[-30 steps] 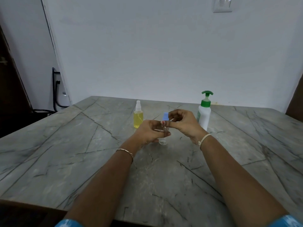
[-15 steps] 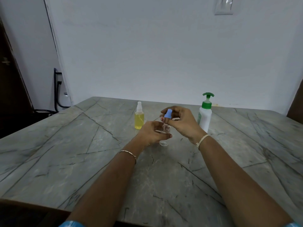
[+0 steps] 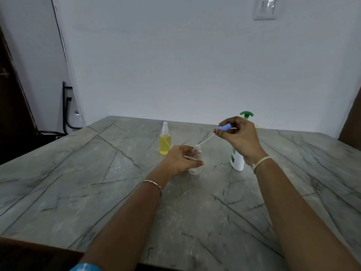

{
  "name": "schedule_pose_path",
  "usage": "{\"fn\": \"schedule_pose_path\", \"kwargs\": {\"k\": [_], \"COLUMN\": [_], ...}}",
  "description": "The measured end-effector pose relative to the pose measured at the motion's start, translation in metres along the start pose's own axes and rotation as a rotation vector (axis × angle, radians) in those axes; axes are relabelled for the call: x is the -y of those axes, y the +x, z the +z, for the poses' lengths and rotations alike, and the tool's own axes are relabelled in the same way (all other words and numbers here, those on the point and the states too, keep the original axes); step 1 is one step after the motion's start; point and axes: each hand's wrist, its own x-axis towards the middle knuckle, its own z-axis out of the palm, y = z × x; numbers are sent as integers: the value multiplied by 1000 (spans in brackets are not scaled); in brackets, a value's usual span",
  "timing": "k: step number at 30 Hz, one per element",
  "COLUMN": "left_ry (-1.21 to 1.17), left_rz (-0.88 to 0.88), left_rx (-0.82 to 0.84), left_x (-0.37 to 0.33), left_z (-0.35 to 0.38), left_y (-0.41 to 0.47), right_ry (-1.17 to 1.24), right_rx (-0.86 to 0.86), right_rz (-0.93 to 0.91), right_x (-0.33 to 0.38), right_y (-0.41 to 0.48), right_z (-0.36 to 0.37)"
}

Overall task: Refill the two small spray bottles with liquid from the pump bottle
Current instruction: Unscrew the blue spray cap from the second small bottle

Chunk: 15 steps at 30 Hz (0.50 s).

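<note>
My left hand [image 3: 180, 158] grips a small clear spray bottle [image 3: 197, 153] that stands on the marble table [image 3: 97, 182], its neck uncovered. My right hand [image 3: 239, 135] pinches the blue spray head [image 3: 224, 127], lifted up and to the right; its thin white dip tube [image 3: 205, 141] slants down with its tip at the bottle's mouth. A second small spray bottle [image 3: 165, 140] with yellow liquid and a clear cap stands just left of my left hand. The white pump bottle [image 3: 237, 160] with a green pump stands behind my right wrist, partly hidden.
A small clear cap [image 3: 194, 171] lies on the table below the clear bottle. A white wall rises behind the table's far edge. A dark door and black cables are at the far left.
My right hand has pulled the blue spray head up and to the right, drawing the dip tube out of the clear bottle. My left hand stays round the bottle.
</note>
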Motion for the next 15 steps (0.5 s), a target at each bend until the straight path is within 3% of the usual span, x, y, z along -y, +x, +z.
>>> {"fn": "schedule_pose_path", "kwargs": {"k": [10,15], "left_ry": [0,21], "left_rz": [4,6], "left_rx": [11,8], "left_x": [1,1], "left_z": [0,-1], "left_y": [0,0], "right_ry": [-68,-359], "right_rx": [-54,90], "right_rz": [61,-2], "right_x": [-7,-24], "right_y": [-1,-11], "right_z": [-13,-4]}}
